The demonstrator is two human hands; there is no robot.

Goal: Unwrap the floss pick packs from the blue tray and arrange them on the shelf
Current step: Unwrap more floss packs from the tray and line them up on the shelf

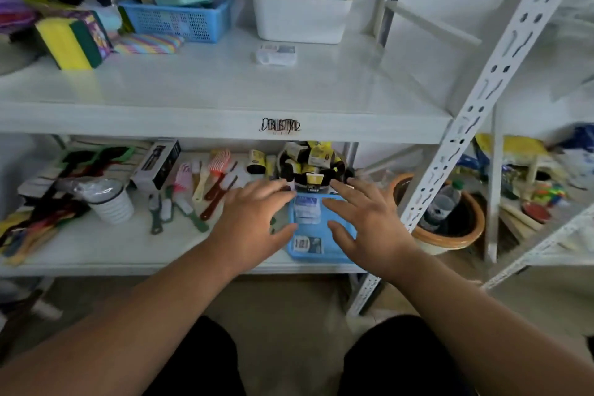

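Both hands are hovering over the blue tray (321, 255), which is sitting at the front edge of the lower shelf (96, 254), toward its right end by the white upright. Left hand (254, 219) is spreading over the tray's left rim, right hand (366, 222) over its right side — fingers on both are straight and splayed, gripping nothing. Wrapped floss pick packs (307, 210) are lying stacked in the tray's back half, directly between the two hands, just inboard of the fingertips on each side; I can't tell if either hand is touching the tray. A further pack (308, 244) is lying flat near the tray's front edge, long axis running left-right, below both thumbs. Neither hand looks clearly nearer to the stack; the front pack looks slightly closer to the left thumb. One floss pack (276, 54) is already sitting on the upper shelf (225, 87), mid-depth, just in front of the white bin (302, 21) — so I'd judge the task as barely started, with the next pick from the tray. Writing: a scrawled black mark on the upper shelf's front edge — not legible; pack labels are too blurred to read. Black-and-yellow packets are piling up just behind the tray.
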